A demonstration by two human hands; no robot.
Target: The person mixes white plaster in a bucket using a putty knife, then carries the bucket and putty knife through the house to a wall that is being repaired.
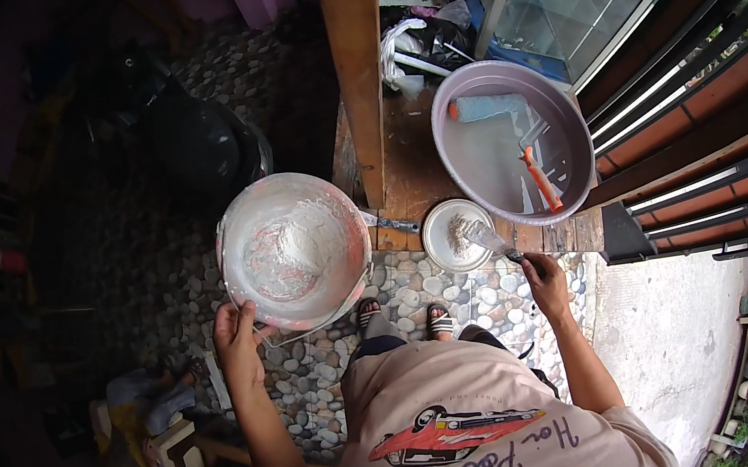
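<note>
Left hand [237, 337] grips the near-left rim of the pale bucket [286, 186], presumably steadying it mouth-up, white paste [304, 243] inside — bench support unclear. Right hand [549, 283] clasps the scraper [483, 235] by its handle, blade over the round white tub [439, 250], likely catching drips; lilac basin [505, 75] beyond contains a paint roller [487, 107].

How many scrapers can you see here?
2: one scraper in the right hand, and a second scraper on the wooden table beside the bucket. Others may be hidden.
</note>
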